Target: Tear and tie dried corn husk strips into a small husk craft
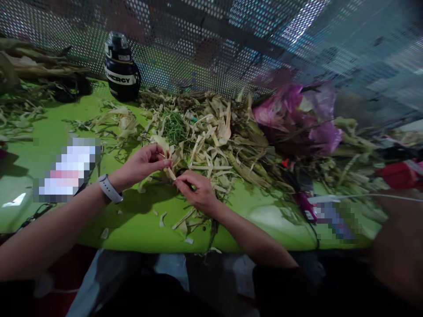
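My left hand (152, 160), with a white watch band (110, 188) at its wrist, pinches a pale dry corn husk piece (171, 154). Just to the right and lower, my right hand (196, 191) has its thumb and forefinger closed at the lower end of that husk. Its other fingers curl in, and the tip of the grip is partly hidden. Behind both hands lies a heap of cut husk strips (211, 145). A bundle of thin green wire-like strands (174, 127) rests in that heap.
A black bottle (122, 75) stands at the back of the green table (132, 224). Left lies a blurred-out phone (69, 169). Toward the right are whole husks (254, 149), a pink plastic bag (297, 116) and another blurred phone (337, 220). Someone's arm (396, 233) is at far right. A perforated panel (185, 48) rises behind.
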A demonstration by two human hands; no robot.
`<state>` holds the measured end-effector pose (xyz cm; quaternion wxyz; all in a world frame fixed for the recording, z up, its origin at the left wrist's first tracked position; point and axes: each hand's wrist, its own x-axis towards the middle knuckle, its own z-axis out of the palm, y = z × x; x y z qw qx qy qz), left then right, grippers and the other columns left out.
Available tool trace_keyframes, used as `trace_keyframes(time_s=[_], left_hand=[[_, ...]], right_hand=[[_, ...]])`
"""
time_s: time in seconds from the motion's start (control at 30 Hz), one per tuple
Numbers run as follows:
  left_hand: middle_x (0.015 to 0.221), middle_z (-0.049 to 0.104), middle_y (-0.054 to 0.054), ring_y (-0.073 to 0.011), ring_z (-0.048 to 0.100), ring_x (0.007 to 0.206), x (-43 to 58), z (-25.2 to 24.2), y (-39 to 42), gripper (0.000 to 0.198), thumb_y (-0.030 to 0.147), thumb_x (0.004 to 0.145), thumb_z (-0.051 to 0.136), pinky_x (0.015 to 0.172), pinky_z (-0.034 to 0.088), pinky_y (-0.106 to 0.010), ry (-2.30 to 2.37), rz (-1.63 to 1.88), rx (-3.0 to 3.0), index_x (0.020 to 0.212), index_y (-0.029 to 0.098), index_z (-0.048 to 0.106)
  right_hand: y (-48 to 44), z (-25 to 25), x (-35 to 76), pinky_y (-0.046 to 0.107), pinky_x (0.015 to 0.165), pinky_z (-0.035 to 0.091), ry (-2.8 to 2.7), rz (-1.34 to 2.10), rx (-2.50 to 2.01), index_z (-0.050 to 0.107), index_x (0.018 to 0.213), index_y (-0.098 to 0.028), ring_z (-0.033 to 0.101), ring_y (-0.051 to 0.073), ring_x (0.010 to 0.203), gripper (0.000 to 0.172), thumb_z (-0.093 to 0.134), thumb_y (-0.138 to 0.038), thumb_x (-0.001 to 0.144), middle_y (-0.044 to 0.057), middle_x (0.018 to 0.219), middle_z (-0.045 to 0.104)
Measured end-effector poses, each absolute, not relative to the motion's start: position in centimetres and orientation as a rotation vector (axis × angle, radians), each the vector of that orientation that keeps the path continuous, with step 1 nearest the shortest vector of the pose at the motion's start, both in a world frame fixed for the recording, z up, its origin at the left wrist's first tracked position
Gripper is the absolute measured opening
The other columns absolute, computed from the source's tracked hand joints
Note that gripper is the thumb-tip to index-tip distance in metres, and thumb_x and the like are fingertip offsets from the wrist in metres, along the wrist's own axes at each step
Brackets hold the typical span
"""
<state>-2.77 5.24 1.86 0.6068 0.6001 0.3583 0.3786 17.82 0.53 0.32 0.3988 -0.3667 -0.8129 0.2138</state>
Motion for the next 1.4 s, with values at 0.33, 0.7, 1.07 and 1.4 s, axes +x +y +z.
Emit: trace_keyframes(time_s=[0.33,0.7,1.07,1.4], left_hand=[[0.088,0.072,-0.005,-0.0137,0.064,0.081,-2.5,1.7,4.8,0.019,0.031,0.083,0.065,0.08,0.049,-0.026,0.573,0.554,1.773,0.085,0.014,0.072],[0.08,0.072,-0.003,-0.0105,0.062,0.07,-2.7,1.7,4.7,0.02,0.034,0.083,0.066,0.068,0.048,-0.021,0.647,0.574,1.645,0.084,0.016,0.075],[0.074,0.067,-0.001,-0.0072,0.054,0.062,-2.7,2.3,4.5,0.016,0.028,0.078,0.07,0.061,0.044,-0.02,0.696,0.661,1.232,0.086,0.015,0.072],[0.074,0.066,-0.002,-0.0094,0.054,0.064,-3.0,2.8,4.9,0.016,0.029,0.074,0.07,0.062,0.044,-0.022,0.814,0.71,1.311,0.079,0.014,0.07]], right_hand=[[2.0,0.2,16.8,0.043,0.111,0.036,-1.858,0.88,-1.089,0.073,0.102,-0.021,0.051,0.024,0.126,0.04,0.053,-0.053,0.089,0.01,0.126,0.062],[0.9,0.2,16.5,0.037,0.096,0.051,-1.405,1.151,-1.124,0.076,0.102,-0.021,0.069,0.02,0.095,0.047,0.053,-0.059,0.086,0.004,0.093,0.075],[2.0,1.7,16.6,0.03,0.078,0.053,-1.678,0.894,-1.158,0.075,0.073,-0.016,0.067,0.019,0.085,0.054,0.049,-0.061,0.087,0.005,0.075,0.07],[2.9,1.4,15.3,0.023,0.053,0.039,-1.69,0.868,-1.229,0.071,0.069,-0.014,0.053,0.011,0.058,0.061,0.045,-0.067,0.086,0.001,0.055,0.055]])
